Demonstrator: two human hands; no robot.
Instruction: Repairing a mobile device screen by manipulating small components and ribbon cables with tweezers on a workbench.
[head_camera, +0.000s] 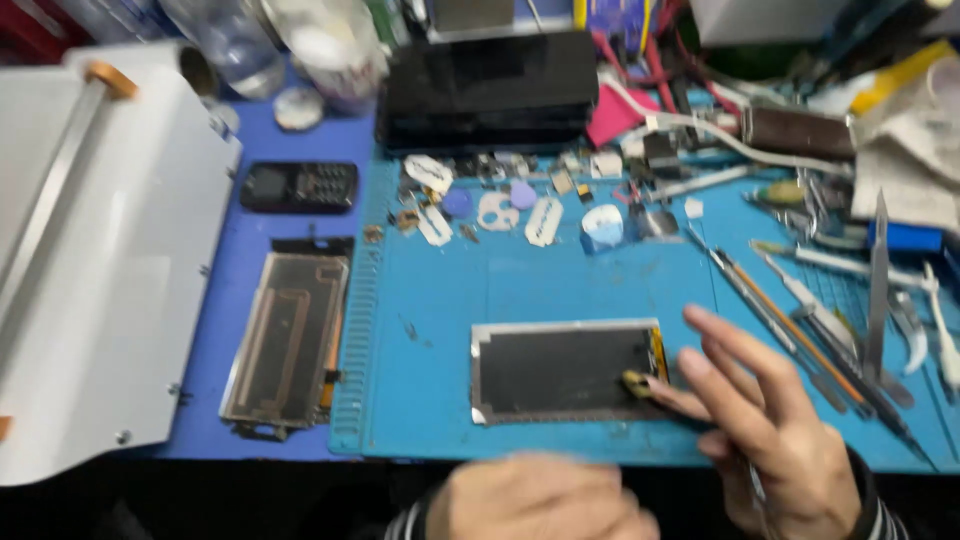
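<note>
A flat phone screen panel (560, 370) with a dark face and a silver frame lies on the blue work mat (440, 300). My right hand (775, 430) rests at the panel's right end, fingers spread, fingertips pinching a small yellowish piece (636, 382) at the panel's edge. My left hand (535, 500) is blurred at the bottom edge, below the panel, fingers curled; I see nothing in it.
A second phone frame (290, 340) lies left of the mat, a small black keypad phone (298, 186) behind it. A grey machine (95, 260) fills the left. Tweezers and screwdrivers (800, 320) lie right; picks and small parts (500, 205) sit behind, by a black box (488, 88).
</note>
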